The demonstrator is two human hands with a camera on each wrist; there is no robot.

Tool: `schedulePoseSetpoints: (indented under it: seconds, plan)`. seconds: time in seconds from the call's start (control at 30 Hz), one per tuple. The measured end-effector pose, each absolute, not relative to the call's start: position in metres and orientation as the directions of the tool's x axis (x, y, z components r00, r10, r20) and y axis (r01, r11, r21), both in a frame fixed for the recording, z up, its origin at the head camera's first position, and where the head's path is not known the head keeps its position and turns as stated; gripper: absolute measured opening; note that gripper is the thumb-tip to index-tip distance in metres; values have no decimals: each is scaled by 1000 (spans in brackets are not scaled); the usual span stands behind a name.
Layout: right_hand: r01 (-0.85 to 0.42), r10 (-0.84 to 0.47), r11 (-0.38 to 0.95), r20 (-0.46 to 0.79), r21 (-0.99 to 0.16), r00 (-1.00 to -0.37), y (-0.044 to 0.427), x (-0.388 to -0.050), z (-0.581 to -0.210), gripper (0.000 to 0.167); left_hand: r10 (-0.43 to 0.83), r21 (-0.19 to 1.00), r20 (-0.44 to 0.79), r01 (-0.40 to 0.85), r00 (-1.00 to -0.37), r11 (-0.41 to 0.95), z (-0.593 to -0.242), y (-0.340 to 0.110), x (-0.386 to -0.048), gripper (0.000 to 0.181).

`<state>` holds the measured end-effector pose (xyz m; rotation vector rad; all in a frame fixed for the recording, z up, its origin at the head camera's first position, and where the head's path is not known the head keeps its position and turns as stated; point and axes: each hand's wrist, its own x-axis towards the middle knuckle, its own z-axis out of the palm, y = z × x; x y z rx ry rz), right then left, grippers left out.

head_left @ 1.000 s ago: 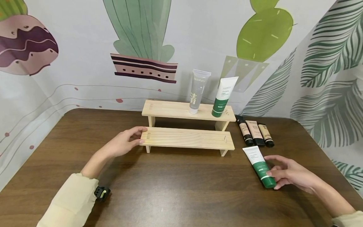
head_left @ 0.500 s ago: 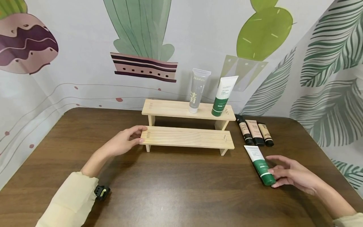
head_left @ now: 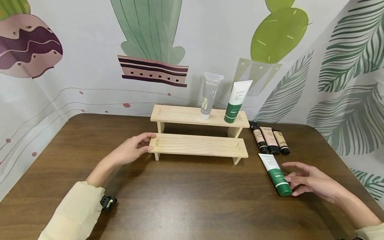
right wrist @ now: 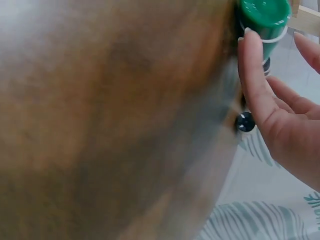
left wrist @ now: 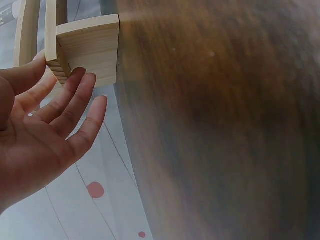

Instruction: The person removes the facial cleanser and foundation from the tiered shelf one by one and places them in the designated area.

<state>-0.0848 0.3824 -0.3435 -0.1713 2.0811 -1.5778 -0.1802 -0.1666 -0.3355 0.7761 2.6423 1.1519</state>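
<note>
My left hand (head_left: 130, 150) holds the left end of the lower board of a two-step wooden display rack (head_left: 198, 145), thumb at the front corner and a finger at the back. In the left wrist view the other fingers lie loosely by the rack's leg (left wrist: 92, 47). A white and green squeeze tube (head_left: 275, 175) lies on the table at the right, its green cap (right wrist: 265, 12) toward me. Beside the cap is my right hand (head_left: 315, 181), fingers spread and loosely bent, no longer wrapped round the tube. On the upper board stand a grey tube (head_left: 210, 96) and another white and green tube (head_left: 237, 101).
Three small makeup tubes lie side by side right of the rack: a black-ended one (head_left: 259, 138), a pink BB one (head_left: 270, 140) and a beige one (head_left: 281, 142). A patterned cloth (head_left: 90, 66) hangs behind the dark wooden table (head_left: 192, 200).
The lying tube has shifted slightly away from me. My right hand has loosened and drawn a little to the right of it. The left hand and the rack stay still.
</note>
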Motion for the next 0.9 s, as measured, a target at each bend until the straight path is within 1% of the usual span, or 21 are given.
schedulePoseSetpoints:
  seconds: [0.13,0.2,0.4,0.57,0.7,0.9]
  plan:
    - [117,-409,376,-278,-919,-869,382,-90,-335,46,516,714,51,392,-855,580,-335,-166,-180,38]
    - [88,-395,415,-266,-905,-879,381,-94,-330,46,518,715,48,392,-854,579,-334,-166,-180,38]
    - [41,-337,527,-253,-849,-907,367,-104,-311,34,515,717,40,383,-857,582,-334,-166,-179,38]
    - [-17,-358,551,-218,-835,-908,351,-111,-299,35,514,719,39,381,-857,581,-334,-166,-180,38]
    - [-61,-393,554,-196,-830,-899,336,-118,-292,43,515,719,39,382,-856,580,-334,-166,-180,38]
    - [-132,-414,557,-136,-820,-900,310,-127,-289,48,517,713,44,389,-855,583,-333,-166,-180,39]
